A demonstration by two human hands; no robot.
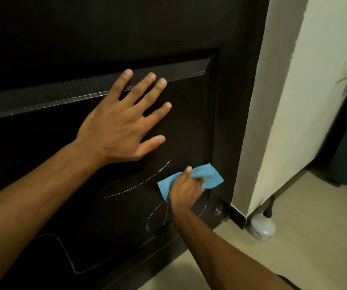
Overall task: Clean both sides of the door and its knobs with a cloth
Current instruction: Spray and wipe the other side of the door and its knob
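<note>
A dark brown panelled door (42, 49) fills most of the view. My left hand (124, 120) lies flat on its lower panel with the fingers spread. Lower and to the right, my right hand (186, 190) holds a blue cloth (211, 174) against the panel near its right moulding. Pale scratch lines show on the panel below and left of the cloth. No door knob is in view.
A cream wall corner (273, 122) with a dark skirting stands right of the door edge. A white spray bottle (262, 226) sits on the beige tiled floor (304, 237) at its foot. A small metal fitting (217, 210) is low on the door's right stile.
</note>
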